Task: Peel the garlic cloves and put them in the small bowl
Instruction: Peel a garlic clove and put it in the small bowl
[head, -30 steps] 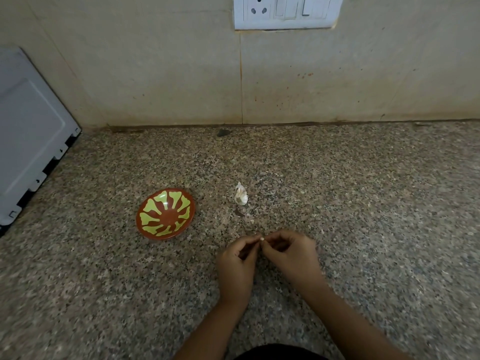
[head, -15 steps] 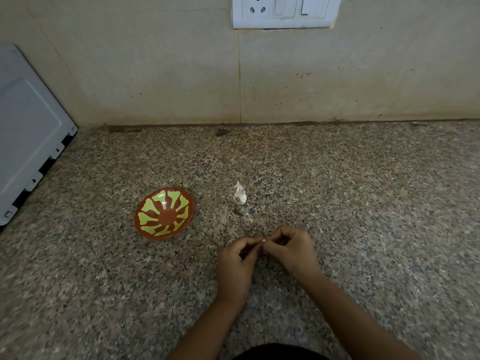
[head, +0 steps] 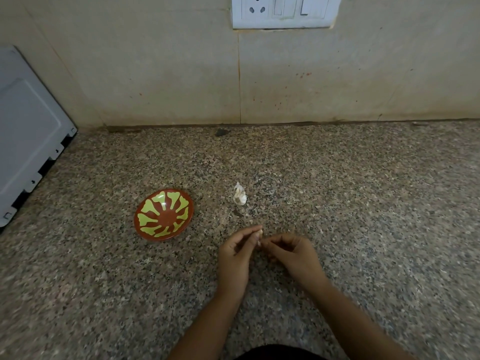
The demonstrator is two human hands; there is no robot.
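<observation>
Head view question from me: what are the two hands doing over the worktop (head: 363, 203)? They're bunched together and I can't read it.

Reply: the left hand (head: 233, 258) has a garlic clove (head: 259, 233) pinched at the tips of its thumb and forefinger, with the other fingers loosely curled under. The right hand (head: 293, 255) comes in from the right with its fingers curled too, and its thumb and forefinger tips nip the lower end of that same clove. So both hands are narrow, closed on the one clove. Can't tell whether any skin is off it, it's tiny and pale.

Me: ok, and the bowl?

Reply: the small bowl (head: 163, 214) is red-brown with yellow-green petal shapes. It sits on the worktop up and to the left of the left hand, well apart from it. Nearer, just beyond the fingertips of both hands, there's a garlic lump (head: 239, 194), white and papery. It's to the right of the bowl and not touching it.

Me: anything else around?

Reply: farther back past the hands there's a beige wall with a white switch plate (head: 283, 11) at the top edge. A grey appliance panel (head: 26, 126) is way off to the left of the left hand. There's also a little dark scrap (head: 221, 132) where the worktop meets the wall.
</observation>
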